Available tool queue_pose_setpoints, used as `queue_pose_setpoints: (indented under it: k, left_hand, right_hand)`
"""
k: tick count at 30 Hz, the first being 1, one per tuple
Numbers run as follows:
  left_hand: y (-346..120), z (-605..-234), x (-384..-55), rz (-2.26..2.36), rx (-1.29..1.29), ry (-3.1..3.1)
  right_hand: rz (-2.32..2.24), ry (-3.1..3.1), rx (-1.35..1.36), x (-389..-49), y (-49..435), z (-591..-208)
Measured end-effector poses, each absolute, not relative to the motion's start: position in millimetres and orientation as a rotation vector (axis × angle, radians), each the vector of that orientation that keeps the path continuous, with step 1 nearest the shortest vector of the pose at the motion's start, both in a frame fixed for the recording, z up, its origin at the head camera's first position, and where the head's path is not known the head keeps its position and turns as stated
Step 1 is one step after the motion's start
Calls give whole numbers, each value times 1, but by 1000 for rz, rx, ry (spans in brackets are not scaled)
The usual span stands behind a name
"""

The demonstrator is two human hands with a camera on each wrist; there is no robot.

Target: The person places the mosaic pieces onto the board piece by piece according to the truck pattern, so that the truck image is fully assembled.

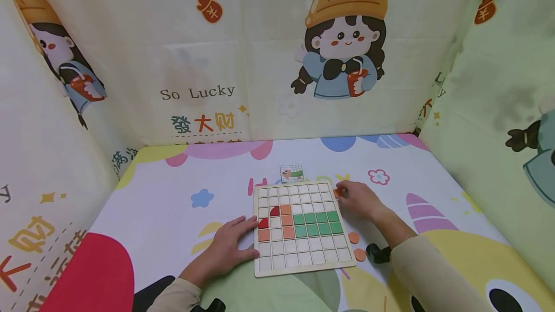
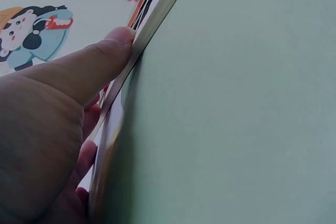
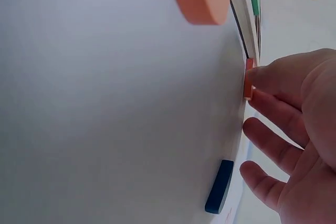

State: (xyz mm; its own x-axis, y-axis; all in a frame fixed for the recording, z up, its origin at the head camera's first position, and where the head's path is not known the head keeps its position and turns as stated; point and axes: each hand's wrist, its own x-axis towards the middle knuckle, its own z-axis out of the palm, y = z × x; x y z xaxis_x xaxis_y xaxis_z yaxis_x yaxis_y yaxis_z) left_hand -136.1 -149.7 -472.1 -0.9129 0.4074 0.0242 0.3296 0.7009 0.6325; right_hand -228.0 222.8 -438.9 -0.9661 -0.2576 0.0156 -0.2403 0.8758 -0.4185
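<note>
A wooden grid board (image 1: 303,269) lies on the table, with green tiles (image 1: 323,229), orange square tiles (image 1: 288,232) and red quarter-round tiles (image 1: 274,211) in some of its cells. My left hand (image 1: 225,249) rests at the board's left edge, its thumb touching the edge in the left wrist view. Beside the upper right edge, my right hand (image 1: 360,200) pinches an orange tile (image 3: 248,80) between thumb and index finger. The other fingers of that hand are spread loosely. A small picture card (image 1: 292,173) with a grid pattern lies just behind the board.
Two orange round pieces (image 1: 353,238) lie right of the board, near a black object (image 1: 378,253) by the right wrist. A dark blue piece (image 3: 219,187) shows in the right wrist view. Printed curtains (image 1: 269,61) stand behind and at both sides of the table.
</note>
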Motion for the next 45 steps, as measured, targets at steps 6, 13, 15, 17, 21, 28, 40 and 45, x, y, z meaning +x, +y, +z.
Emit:
queue_pose_setpoints:
  k: [6, 13, 15, 17, 21, 28, 40, 45]
  left_hand:
    - [-149, -472, -137, 995, 612, 2790]
    - [-149, -473, -137, 1001, 593, 2785]
    - [-149, -473, -137, 1003, 595, 2784]
    - [-149, -473, -137, 1003, 593, 2785]
    - [-149, -472, -136, 1002, 598, 2788]
    - [-149, -471, -135, 1017, 633, 2794]
    - [-150, -471, -134, 1021, 648, 2800]
    - [-150, -471, -135, 1016, 641, 2793]
  right_hand:
    - [-637, 3001, -365, -226, 223, -437]
    - [-608, 2982, -325, -224, 223, -437]
    - [-598, 2982, -318, -223, 224, -437]
    - [-587, 2986, -324, -223, 225, -437]
    - [-576, 3000, -363, -221, 226, -437]
    - [-571, 3031, -400, -218, 228, -437]
    - [-492, 3025, -460, -211, 228, -434]
    - [-535, 2975, -435, -208, 230, -431]
